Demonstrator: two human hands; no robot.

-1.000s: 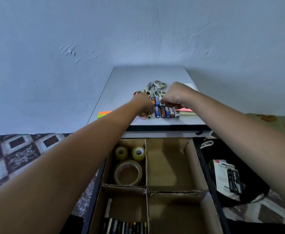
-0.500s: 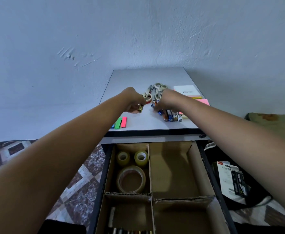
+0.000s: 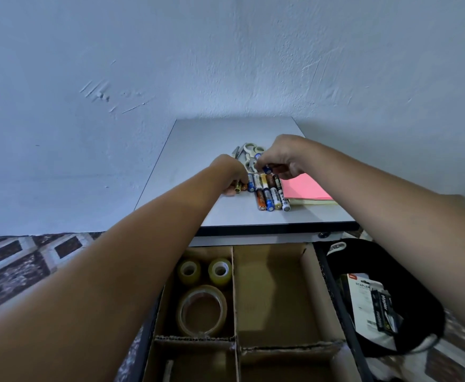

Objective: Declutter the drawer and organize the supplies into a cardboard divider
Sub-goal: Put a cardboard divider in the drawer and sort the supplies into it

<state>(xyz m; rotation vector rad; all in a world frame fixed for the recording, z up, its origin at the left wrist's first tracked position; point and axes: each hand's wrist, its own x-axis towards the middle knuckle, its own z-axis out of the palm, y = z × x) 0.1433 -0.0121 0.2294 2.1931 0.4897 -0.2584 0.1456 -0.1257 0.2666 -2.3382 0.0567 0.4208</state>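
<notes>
Left hand (image 3: 230, 172) grips a mostly hidden gold battery (image 3: 238, 188), right hand (image 3: 283, 155) pinches a blue battery (image 3: 266, 169), partly covering the scissors (image 3: 249, 149)

"STAPLER" stands on the white package (image 3: 363, 296) (battery labels too small to read).

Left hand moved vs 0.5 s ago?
Yes. The left hand moved right, toward the battery row on the table; it now sits at the row's left end, where a gap showed before.

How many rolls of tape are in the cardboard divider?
3, in the divider's far left compartment: one small roll, a second small roll right of it, a large roll in front. The left arm may hide more.
</notes>
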